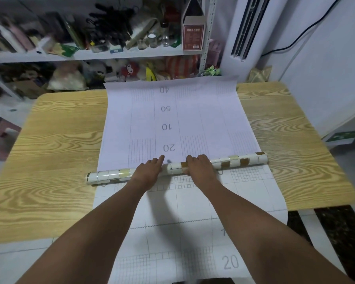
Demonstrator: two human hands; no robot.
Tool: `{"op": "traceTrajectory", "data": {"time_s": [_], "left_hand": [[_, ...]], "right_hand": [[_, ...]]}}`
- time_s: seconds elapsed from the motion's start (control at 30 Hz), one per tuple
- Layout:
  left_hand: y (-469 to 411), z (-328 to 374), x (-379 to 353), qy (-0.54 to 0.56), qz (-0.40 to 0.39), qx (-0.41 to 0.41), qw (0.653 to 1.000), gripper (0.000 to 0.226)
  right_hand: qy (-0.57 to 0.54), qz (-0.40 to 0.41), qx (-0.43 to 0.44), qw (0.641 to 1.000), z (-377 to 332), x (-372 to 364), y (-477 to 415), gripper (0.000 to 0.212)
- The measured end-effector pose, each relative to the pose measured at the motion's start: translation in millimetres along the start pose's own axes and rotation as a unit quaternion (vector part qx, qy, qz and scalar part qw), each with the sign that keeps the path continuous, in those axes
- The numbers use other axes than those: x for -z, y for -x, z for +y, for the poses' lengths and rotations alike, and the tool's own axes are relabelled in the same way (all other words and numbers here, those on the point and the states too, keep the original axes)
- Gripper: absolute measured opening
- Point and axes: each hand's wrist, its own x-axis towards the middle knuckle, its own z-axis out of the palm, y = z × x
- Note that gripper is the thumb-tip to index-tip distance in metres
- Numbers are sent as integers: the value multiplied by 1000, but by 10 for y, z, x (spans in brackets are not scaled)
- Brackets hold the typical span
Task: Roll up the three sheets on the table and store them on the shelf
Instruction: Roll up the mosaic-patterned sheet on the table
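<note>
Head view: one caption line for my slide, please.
A partly rolled tile-patterned sheet on the table, left hand and right hand resting on it, shelf behind.

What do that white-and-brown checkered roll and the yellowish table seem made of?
The white-and-brown checkered roll looks like glossy plastic film printed as tiles: it shines and curls tightly. Its unrolled pale backing with grid lines and numbers seems matte paper. The yellowish table shows bold wood grain, possibly printed laminate rather than solid wood.

Tile-patterned roll point(240, 161) lies crosswise on a flat white numbered sheet point(172, 119), gridded sheet point(193, 242) nearer
</note>
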Motion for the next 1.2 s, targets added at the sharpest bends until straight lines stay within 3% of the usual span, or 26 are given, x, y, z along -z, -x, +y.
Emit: {"op": "traceTrajectory", "data": {"time_s": [0.1, 0.37, 0.7, 0.87, 1.03, 1.2], "left_hand": [[-11, -11, -28, 11, 1, -12, 1000, 45], [-47, 164, -18, -92, 46, 24, 994, 43], [-43, 150, 23, -59, 20, 25, 998, 55], [-25, 125, -23, -41, 13, 14, 999, 49], [-4, 140, -42, -76, 34, 22, 996, 52], [-14, 139, -49, -101, 34, 31, 994, 63]], "right_hand": [[-16, -9, 2, 1000, -13, 23, 4, 34], [18, -2, 9, 1000, -37, -11, -42, 31], [-29, 14, 20, 999, -16, -102, -68, 45], [-18, 21, 19, 999, -1, -83, -99, 33], [-3, 15, 40, 999, 13, -44, -80, 28], [-45, 16, 38, 998, 0, 6, -69, 39]]}}
